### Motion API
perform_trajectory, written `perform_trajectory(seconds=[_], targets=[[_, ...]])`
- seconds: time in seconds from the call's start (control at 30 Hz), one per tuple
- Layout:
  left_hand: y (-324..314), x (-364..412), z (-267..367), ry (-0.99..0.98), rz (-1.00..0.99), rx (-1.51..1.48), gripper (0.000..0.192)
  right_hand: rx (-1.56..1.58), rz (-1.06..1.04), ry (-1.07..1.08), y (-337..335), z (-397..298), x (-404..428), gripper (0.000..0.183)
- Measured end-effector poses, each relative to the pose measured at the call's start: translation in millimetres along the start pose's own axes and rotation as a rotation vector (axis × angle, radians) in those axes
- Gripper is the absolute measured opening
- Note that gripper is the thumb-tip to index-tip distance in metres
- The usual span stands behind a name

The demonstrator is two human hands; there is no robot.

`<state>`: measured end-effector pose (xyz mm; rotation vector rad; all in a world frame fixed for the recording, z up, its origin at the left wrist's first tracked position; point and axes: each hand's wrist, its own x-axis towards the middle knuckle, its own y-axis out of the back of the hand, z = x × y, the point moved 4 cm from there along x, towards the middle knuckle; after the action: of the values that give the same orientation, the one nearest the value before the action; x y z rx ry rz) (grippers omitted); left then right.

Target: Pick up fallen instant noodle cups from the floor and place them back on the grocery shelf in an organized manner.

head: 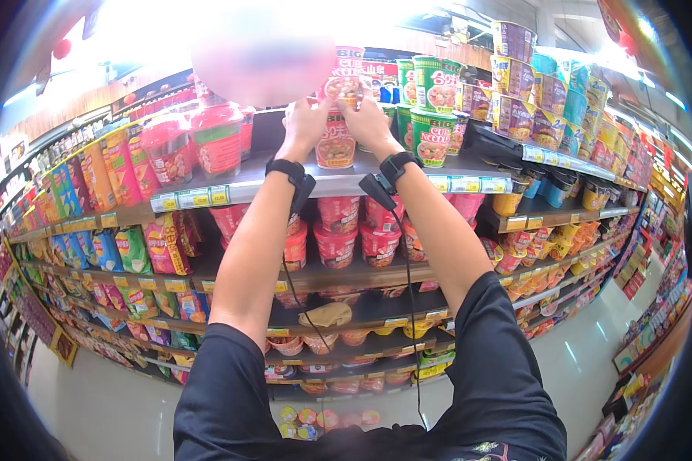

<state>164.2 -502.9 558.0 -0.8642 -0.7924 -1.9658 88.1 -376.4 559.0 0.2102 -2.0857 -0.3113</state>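
Note:
Both my hands are raised to the top shelf. My left hand (303, 128) and my right hand (370, 122) close from either side around the lower part of a red instant noodle cup (346, 80). Directly under it, a second red noodle cup (335, 144) stands upright on the dark shelf (265, 167). The two are stacked or nearly touching; I cannot tell which. To the right of my hands are stacked green noodle cups (431, 135). A large blurred pink patch (265, 69) hides what is above my left hand.
Clear-lidded red tubs (216, 138) stand left of my hands, and purple noodle cups (512, 115) are stacked at right. Red noodle tubs (335, 245) fill the shelf below. Thin black cables (412, 288) hang from my wrist straps (291, 173). Several cups (307, 416) are near the floor.

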Motion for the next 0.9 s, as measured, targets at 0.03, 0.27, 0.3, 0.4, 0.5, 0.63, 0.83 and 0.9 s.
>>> perform_trajectory(seconds=[0.03, 0.27, 0.3, 0.4, 0.5, 0.63, 0.83, 0.9], targets=[[3, 11, -7, 0.077, 0.016, 0.038, 0.062, 0.001, 0.004, 0.000, -4, -2, -1, 0.071], [-9, 26, -24, -0.098, 0.062, -0.066, 0.033, 0.148, -0.007, 0.076, -7, 17, 6, 0.056], [-15, 26, -25, -0.109, -0.031, -0.132, 0.033, 0.148, 0.033, 0.106, -6, 19, 7, 0.050], [-25, 27, -28, -0.176, -0.061, -0.073, 0.036, 0.184, 0.058, 0.160, -9, 30, 11, 0.040], [-29, 31, -39, -0.244, 0.031, -0.195, 0.041, 0.257, 0.036, 0.217, -19, 34, 17, 0.039], [-23, 26, -44, 0.053, -0.362, -0.778, 0.049, 0.350, -0.175, 0.178, -27, 24, 27, 0.042], [-13, 16, -38, 0.063, -0.269, -0.598, 0.059, 0.452, -0.374, -0.012, -25, 30, 44, 0.045], [-16, 16, -41, 0.113, -0.295, -0.608, 0.061, 0.363, -0.372, 0.051, -31, 32, 55, 0.046]])
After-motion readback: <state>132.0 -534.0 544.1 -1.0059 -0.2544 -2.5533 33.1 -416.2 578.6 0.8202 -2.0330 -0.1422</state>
